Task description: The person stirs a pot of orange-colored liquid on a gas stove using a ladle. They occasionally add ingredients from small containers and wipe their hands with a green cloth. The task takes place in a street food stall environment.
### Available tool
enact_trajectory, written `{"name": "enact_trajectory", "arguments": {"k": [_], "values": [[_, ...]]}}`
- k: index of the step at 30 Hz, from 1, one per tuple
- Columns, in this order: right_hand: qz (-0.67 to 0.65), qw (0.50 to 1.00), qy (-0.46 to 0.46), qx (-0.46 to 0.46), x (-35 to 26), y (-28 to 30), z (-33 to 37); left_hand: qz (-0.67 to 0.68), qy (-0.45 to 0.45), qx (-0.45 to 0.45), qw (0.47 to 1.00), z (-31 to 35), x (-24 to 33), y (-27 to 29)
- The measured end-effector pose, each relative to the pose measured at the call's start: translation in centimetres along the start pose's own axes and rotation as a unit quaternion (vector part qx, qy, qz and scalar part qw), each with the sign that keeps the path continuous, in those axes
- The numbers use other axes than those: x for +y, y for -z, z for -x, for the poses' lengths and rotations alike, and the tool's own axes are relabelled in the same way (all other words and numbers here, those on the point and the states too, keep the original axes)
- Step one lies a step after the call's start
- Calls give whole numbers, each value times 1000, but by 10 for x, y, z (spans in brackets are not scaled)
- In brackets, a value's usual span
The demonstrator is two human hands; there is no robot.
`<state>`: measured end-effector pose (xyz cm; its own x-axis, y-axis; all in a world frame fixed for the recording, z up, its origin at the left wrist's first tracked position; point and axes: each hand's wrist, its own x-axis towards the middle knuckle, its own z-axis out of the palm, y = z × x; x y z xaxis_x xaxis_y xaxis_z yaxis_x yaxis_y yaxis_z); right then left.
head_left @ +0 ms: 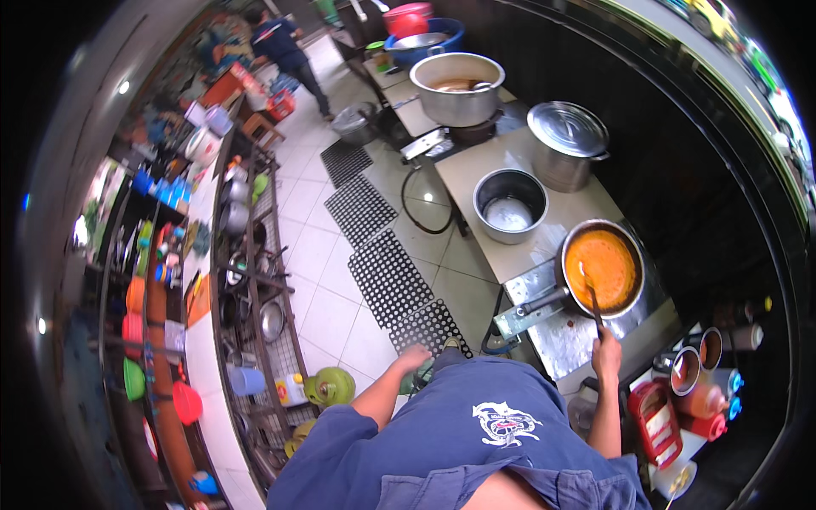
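My right hand is closed around the dark handle of a stirring spoon. The spoon's head dips into thick orange sauce in a round saucepan. The pan sits on the stove at the counter's near end, its long handle pointing left. Down beside my body, my left hand has its fingers curled. Something greenish shows just under it, and I cannot make out what that is. Behind the saucepan stands a deep metal pot with a pale, shiny bottom.
A lidded pot and a wide pot of brown liquid stand farther along. Sauce bottles and a red container are at right. Black perforated mats line the floor. Left are a rack, a green gas cylinder and another person.
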<state>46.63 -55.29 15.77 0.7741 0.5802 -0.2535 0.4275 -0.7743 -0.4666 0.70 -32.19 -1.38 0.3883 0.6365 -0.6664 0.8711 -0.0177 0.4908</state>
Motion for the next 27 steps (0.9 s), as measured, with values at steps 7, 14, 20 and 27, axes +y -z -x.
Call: {"name": "enact_trajectory", "arguments": {"k": [7,14,20,27], "values": [[-41,998,4,56,29,-52,-35,27,3,-26,999,-7,-19,-6],[-32,999,-38,14,6,-51,2,-16,-40,-16,999,-15,11,2],[-52,990,-113,61,35,-38,-26,-22,-82,-97,992,-31,-37,3],[-143,986,-86,-5,9,-63,-18,-76,-56,-143,985,-75,-48,7]]}}
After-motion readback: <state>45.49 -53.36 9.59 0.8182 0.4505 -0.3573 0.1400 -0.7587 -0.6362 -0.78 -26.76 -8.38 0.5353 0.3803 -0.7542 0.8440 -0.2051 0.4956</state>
